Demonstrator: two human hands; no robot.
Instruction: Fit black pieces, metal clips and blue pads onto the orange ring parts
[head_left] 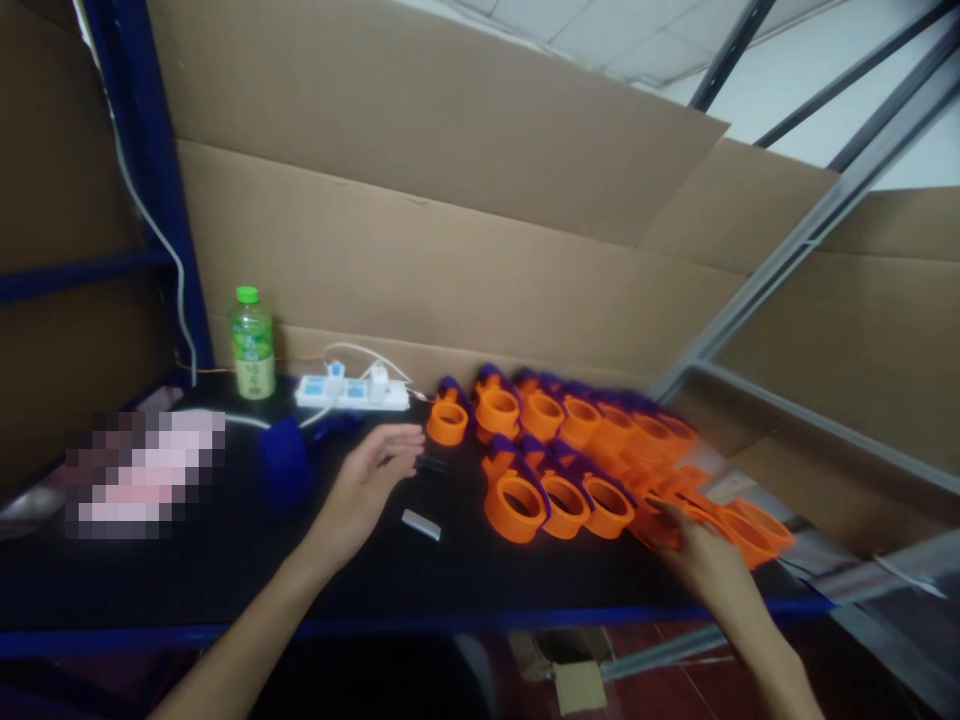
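Observation:
My left hand hovers over the black tabletop, fingers stretched to the right and thumb apart, with nothing visible in it. Just right of its fingertips stands a single orange ring part with a purple back. A small dark bar and a small light grey strip lie close by. At the right end of the rows, my right hand is among orange ring parts. Its fingers are blurred and partly lost against the orange, so I cannot tell whether they grip one.
Two rows of orange and purple ring parts cover the right side. Behind are a white power strip with plugs and a green-capped bottle. A blue object lies left. Cardboard walls and a metal frame border the table.

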